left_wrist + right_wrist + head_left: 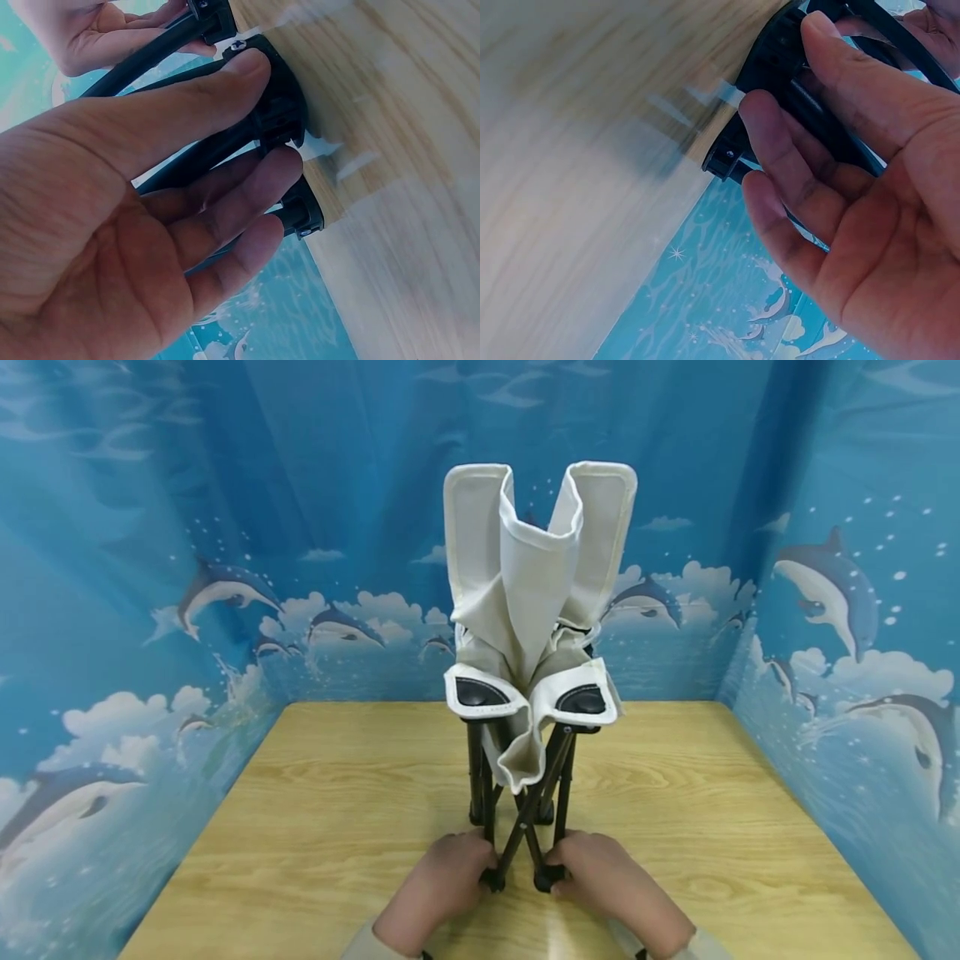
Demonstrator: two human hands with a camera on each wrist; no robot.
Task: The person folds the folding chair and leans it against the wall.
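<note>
A small folding camp chair (538,585) with cream fabric and black crossed legs stands upright on the wooden table, partly folded, its seat cloth bunched in the middle. My left hand (452,870) pinches the near left leg at its black foot (283,97), thumb on one side and fingers on the other. On the near right leg, my right hand (600,870) grips the matching foot (776,56) in the same way. Both feet are down at the tabletop. Farther back, the rear feet (545,814) stand between and beyond my hands.
The wood-grain table (352,777) reaches back to a blue curtain (352,527) printed with dolphins and clouds. Similar printed sheets hang along the left and right sides. The chair's tall folded back (472,527) rises well above the tabletop.
</note>
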